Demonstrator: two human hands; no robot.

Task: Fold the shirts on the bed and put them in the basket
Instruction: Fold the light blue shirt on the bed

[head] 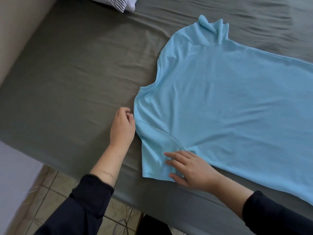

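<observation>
**Head view: shirt spread flat, both hands at its near sleeve**

Head-camera frame, read left to right: the left hand (122, 126) is seen at lower centre, fingers curled against the shirt's shoulder edge; whether cloth is pinched cannot be told. The right hand (189, 168) is pressed flat, fingers straight, on the near sleeve. The blue shirt (228, 102) is spread on the grey bed (67, 73), right of both hands. Its long axis runs left to right, neck leftward, hem beyond the right edge. The right hand is judged nearer for a sleeve fold.
</observation>
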